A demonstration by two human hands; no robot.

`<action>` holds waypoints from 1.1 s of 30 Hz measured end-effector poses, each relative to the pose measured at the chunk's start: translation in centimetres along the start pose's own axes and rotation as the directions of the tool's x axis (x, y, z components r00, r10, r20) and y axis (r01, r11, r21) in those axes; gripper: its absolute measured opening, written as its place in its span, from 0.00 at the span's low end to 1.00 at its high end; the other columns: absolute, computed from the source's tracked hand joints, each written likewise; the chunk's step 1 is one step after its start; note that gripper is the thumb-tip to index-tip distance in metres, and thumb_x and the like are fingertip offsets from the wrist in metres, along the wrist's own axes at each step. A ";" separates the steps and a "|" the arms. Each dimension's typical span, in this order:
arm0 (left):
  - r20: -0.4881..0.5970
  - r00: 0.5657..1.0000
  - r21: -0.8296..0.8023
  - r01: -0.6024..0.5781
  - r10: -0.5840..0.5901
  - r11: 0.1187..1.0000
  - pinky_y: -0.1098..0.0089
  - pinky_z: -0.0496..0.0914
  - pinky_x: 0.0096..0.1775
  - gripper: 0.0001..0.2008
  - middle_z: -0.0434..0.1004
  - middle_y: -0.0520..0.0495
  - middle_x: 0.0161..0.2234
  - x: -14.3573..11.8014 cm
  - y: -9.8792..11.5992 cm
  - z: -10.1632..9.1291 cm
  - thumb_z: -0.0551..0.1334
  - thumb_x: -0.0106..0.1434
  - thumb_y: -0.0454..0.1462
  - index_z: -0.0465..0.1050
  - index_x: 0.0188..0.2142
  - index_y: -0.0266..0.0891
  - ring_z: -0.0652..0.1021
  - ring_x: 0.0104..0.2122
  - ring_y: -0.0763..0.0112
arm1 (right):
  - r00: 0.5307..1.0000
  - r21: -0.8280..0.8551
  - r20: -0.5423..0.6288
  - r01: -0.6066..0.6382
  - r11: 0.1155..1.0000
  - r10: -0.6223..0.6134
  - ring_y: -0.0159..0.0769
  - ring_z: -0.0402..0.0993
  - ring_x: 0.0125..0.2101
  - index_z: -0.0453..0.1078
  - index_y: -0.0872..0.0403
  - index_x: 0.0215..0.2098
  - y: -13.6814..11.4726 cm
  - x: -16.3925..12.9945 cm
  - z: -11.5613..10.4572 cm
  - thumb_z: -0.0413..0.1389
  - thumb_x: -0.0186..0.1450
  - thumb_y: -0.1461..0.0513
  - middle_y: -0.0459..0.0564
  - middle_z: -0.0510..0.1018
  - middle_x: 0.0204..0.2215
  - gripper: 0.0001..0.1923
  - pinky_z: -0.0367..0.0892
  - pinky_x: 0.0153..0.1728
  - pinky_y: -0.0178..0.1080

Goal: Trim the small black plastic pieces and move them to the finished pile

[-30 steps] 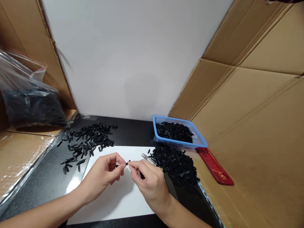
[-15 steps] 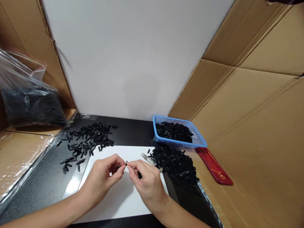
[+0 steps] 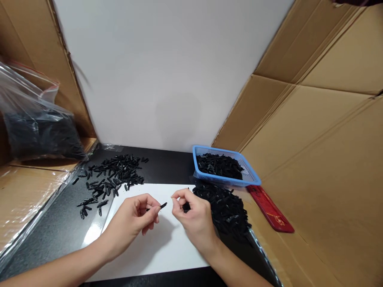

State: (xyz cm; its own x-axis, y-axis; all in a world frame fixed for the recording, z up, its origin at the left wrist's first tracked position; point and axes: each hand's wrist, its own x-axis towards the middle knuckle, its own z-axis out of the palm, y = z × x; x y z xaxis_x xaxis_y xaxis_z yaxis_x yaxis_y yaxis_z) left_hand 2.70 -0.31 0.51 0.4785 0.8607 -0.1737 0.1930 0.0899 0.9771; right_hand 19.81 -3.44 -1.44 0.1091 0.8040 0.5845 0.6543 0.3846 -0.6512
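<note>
Both hands are above a white sheet [image 3: 140, 255]. Between thumb and fingertips, my left hand [image 3: 136, 213] pinches a slim black piece [image 3: 163, 205], whose tip sticks out to the right. My right hand [image 3: 193, 213] is a short way off, thumb and forefinger pinched together. Something dark shows within its curled fingers; I cannot make out what it is. Just right of that hand lies a large heap of black slivers [image 3: 229, 211]. A looser pile of similar black pieces [image 3: 119, 169] is spread beyond my left hand.
A blue plastic basket [image 3: 254, 177] with black pieces in it stands at the back right. Beside it lies a red flat case [image 3: 272, 211]. On the left a clear zip bag [image 3: 38, 131] holds dark stuff. Cardboard walls [image 3: 326, 139] and a white panel [image 3: 176, 71] enclose the table.
My hands have come apart; the right one moved right and slightly up. The black piece stays in my left hand. The metal pointed tool seen earlier is now hidden behind my right hand.
</note>
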 end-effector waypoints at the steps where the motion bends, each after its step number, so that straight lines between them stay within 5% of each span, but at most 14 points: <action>1: 0.001 1.000 -0.029 0.011 -0.011 1.000 0.75 0.60 0.21 0.14 0.71 0.54 0.20 0.0 0.1 0.0 0.63 0.58 0.47 0.69 0.27 0.38 0.68 0.19 0.76 | 0.999 0.015 -0.002 -0.036 0.999 0.036 0.29 0.65 0.17 0.71 0.54 0.29 0.3 0.2 -0.3 0.52 0.59 0.68 0.40 0.69 0.16 0.07 0.62 0.22 0.31; 4: 0.000 0.999 -0.070 0.032 -0.032 0.997 0.75 0.60 0.21 0.15 0.71 0.54 0.20 -0.1 0.3 0.0 0.64 0.57 0.48 0.69 0.26 0.38 0.67 0.19 0.76 | 0.995 0.039 0.044 -0.096 0.995 0.095 0.29 0.63 0.17 0.72 0.54 0.32 1.3 0.6 -0.8 0.51 0.61 0.67 0.40 0.67 0.17 0.08 0.59 0.21 0.31; 9: 0.008 0.999 -0.075 0.054 -0.054 0.996 0.75 0.61 0.22 0.16 0.72 0.53 0.21 0.0 0.4 -0.1 0.64 0.58 0.49 0.71 0.28 0.38 0.68 0.20 0.75 | 0.944 0.004 0.320 -0.093 0.996 0.087 0.29 0.62 0.17 0.74 0.54 0.27 2.2 0.8 -1.2 0.52 0.65 0.63 0.40 0.67 0.15 0.11 0.57 0.21 0.32; 12: 0.012 0.998 -0.086 0.055 -0.055 0.995 0.75 0.61 0.22 0.15 0.71 0.54 0.21 0.2 0.3 -0.2 0.63 0.58 0.48 0.71 0.29 0.38 0.68 0.20 0.76 | 0.926 -0.064 0.371 -0.057 0.996 0.077 0.29 0.60 0.15 0.76 0.52 0.34 2.2 0.8 -1.4 0.52 0.65 0.65 0.39 0.68 0.15 0.09 0.55 0.20 0.32; 15: 0.025 0.999 -0.101 0.049 -0.047 0.994 0.75 0.61 0.22 0.14 0.71 0.54 0.21 0.3 0.2 -0.2 0.63 0.59 0.48 0.71 0.30 0.38 0.68 0.20 0.76 | 0.910 -0.105 0.402 -0.062 0.992 0.100 0.29 0.58 0.15 0.74 0.52 0.28 1.9 0.8 -1.5 0.55 0.63 0.65 0.39 0.65 0.14 0.08 0.53 0.19 0.32; 19: 0.035 0.999 -0.089 0.042 -0.039 0.995 0.75 0.60 0.21 0.13 0.71 0.55 0.21 0.2 -0.1 -0.2 0.62 0.60 0.46 0.68 0.29 0.39 0.67 0.19 0.77 | 0.909 -0.062 0.403 -0.091 0.994 0.108 0.29 0.57 0.15 0.74 0.52 0.34 1.7 0.7 -1.5 0.52 0.65 0.66 0.38 0.65 0.15 0.09 0.53 0.19 0.32; 22: 0.028 0.999 -0.049 0.025 -0.023 0.999 0.75 0.59 0.21 0.13 0.70 0.55 0.21 0.1 -0.1 -0.2 0.61 0.61 0.46 0.66 0.27 0.39 0.68 0.19 0.77 | 0.907 0.020 0.409 -0.117 0.993 0.099 0.29 0.60 0.16 0.74 0.53 0.29 1.4 0.6 -1.4 0.52 0.67 0.62 0.39 0.65 0.15 0.12 0.54 0.19 0.31; 27: 0.018 1.000 -0.012 0.005 -0.005 1.000 0.76 0.58 0.20 0.12 0.69 0.56 0.20 0.0 -0.3 -0.2 0.60 0.61 0.44 0.64 0.27 0.40 0.67 0.19 0.77 | 0.979 0.031 0.199 -0.057 0.998 0.050 0.28 0.60 0.16 0.75 0.54 0.37 0.6 0.0 -0.9 0.52 0.66 0.62 0.38 0.61 0.15 0.09 0.57 0.20 0.31; 33: 0.047 0.999 -0.086 0.010 -0.006 0.996 0.76 0.57 0.21 0.10 0.69 0.57 0.20 0.1 -0.9 0.1 0.60 0.62 0.44 0.64 0.32 0.41 0.66 0.19 0.77 | 0.983 0.073 0.181 0.016 0.997 -0.029 0.28 0.61 0.15 0.76 0.56 0.35 0.0 -1.0 0.4 0.53 0.66 0.62 0.39 0.63 0.14 0.10 0.58 0.21 0.31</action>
State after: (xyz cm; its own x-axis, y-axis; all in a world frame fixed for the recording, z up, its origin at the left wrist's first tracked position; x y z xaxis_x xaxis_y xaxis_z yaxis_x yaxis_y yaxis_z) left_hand 2.65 -0.34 -0.39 0.5171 0.8357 -0.1849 0.1233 0.1411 0.9823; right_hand 19.38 -4.07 -2.19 -0.0470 0.8612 0.5061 0.5995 0.4295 -0.6753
